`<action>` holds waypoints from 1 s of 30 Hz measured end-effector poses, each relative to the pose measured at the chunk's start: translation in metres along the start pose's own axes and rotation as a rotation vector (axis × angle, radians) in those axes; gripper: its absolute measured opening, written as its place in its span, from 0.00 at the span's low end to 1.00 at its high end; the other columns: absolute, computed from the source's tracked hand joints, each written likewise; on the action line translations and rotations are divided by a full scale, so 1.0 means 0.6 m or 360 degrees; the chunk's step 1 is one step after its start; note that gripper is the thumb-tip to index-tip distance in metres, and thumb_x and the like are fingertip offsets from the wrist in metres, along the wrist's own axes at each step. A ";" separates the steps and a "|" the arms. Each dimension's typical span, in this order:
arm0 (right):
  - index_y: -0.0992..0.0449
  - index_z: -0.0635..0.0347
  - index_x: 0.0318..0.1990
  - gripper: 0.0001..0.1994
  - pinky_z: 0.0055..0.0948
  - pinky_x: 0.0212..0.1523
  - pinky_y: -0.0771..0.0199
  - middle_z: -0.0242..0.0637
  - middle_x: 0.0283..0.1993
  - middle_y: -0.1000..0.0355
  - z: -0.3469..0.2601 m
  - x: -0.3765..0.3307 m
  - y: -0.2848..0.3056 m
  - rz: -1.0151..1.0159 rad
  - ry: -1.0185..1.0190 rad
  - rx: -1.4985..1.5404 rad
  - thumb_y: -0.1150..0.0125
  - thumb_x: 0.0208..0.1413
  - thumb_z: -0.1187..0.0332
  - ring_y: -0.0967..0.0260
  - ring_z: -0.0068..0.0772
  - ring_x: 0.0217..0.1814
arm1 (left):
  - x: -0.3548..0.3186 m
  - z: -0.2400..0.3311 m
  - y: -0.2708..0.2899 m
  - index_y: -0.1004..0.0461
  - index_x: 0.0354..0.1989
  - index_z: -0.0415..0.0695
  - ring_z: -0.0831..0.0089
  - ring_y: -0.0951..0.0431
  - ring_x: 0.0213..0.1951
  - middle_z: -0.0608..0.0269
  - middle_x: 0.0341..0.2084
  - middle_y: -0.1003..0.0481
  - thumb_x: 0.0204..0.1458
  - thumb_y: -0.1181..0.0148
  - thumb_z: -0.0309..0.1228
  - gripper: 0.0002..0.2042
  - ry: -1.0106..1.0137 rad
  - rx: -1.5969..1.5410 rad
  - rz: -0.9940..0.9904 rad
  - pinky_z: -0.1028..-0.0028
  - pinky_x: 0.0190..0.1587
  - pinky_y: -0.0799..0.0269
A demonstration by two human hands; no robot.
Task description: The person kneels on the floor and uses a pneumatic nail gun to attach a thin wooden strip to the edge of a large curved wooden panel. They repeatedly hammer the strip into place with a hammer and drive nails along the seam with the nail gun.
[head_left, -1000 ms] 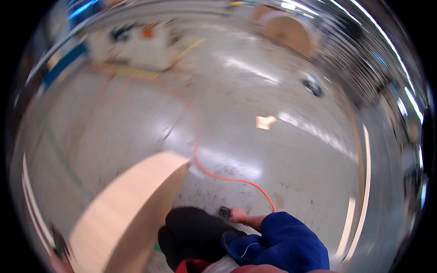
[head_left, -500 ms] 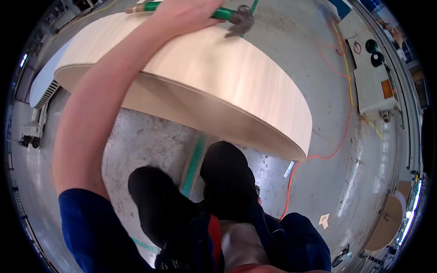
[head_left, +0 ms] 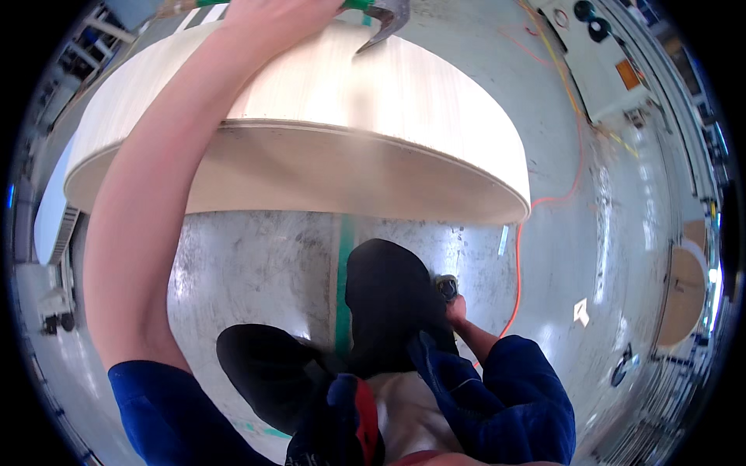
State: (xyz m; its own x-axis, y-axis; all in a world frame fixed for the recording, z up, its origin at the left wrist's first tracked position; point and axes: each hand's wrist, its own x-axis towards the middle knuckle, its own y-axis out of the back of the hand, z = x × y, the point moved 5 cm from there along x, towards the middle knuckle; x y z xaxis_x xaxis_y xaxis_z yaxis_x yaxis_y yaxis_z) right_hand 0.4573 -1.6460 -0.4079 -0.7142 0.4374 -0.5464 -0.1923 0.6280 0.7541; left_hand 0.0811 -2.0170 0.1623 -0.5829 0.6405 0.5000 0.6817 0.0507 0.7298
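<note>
At the top edge my left hand [head_left: 284,22] is closed round the green handle of a claw hammer [head_left: 388,17]. The hammer's dark claw curves down over the upper side of a large, rounded drum-like piece of pale wood [head_left: 435,101]. My left forearm crosses the wood's left part. A thin seam runs along the wood's near rim, and its underside is in shade. Low beside my right knee, my right hand [head_left: 457,311] is partly hidden. It is closed at a small dark object with a pale rim [head_left: 447,287], whose kind I cannot make out.
My bent black-clad knees [head_left: 388,287] are close to the wood. A green floor stripe [head_left: 344,272] runs between them. An orange hose [head_left: 518,272] trails along the right. Farther right are a white cabinet [head_left: 590,70], a scrap of paper [head_left: 581,312] and a round brown board [head_left: 684,299].
The wood and hammer sit higher and further left in view, the hammer partly cut off by the top edge. My right hand and forearm now show more, beside my knee.
</note>
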 end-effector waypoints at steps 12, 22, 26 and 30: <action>0.21 0.69 0.39 0.20 0.51 0.43 0.25 0.61 0.37 0.23 -0.056 -0.061 0.024 0.0130 0.0103 0.0105 0.36 0.48 0.58 0.25 0.64 0.44 | -0.377 0.254 0.023 0.28 0.31 0.49 0.66 0.25 0.30 0.65 0.26 0.29 0.35 0.28 0.37 0.16 -0.0346 -0.0856 -0.0284 0.67 0.31 0.29; 0.29 0.68 0.50 0.16 0.29 0.32 0.22 0.37 0.37 0.26 -0.227 -0.241 0.319 0.0165 0.0641 0.1078 0.38 0.53 0.80 0.25 0.28 0.32 | -0.720 0.566 -0.354 0.24 0.36 0.39 0.53 0.24 0.48 0.51 0.39 0.25 0.48 0.30 0.40 0.17 0.0112 -0.1457 -0.1179 0.57 0.49 0.26; 0.27 0.69 0.51 0.17 0.28 0.33 0.22 0.45 0.47 0.24 -0.353 -0.340 0.455 0.0297 0.0909 0.1104 0.38 0.54 0.72 0.24 0.27 0.31 | -0.526 0.568 -0.263 0.24 0.44 0.34 0.50 0.25 0.50 0.46 0.45 0.26 0.55 0.36 0.38 0.17 0.0510 -0.2253 -0.0656 0.60 0.53 0.27; 0.30 0.76 0.57 0.23 0.20 0.25 0.23 0.52 0.53 0.25 -0.479 -0.403 0.552 0.0170 0.1299 0.1136 0.42 0.58 0.66 0.24 0.23 0.27 | -0.303 0.562 -0.092 0.33 0.59 0.39 0.68 0.25 0.52 0.51 0.50 0.27 0.68 0.53 0.45 0.22 0.0646 -0.3935 0.0120 0.64 0.56 0.29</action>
State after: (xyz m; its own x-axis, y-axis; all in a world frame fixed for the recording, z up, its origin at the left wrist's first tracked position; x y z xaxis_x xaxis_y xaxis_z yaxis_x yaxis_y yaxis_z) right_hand 0.3729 -1.7287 0.0787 -0.9863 0.1181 0.1150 0.1442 0.9564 0.2541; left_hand 0.2982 -1.8780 -0.1262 -0.8050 0.4806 0.3478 -0.5928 -0.6763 -0.4374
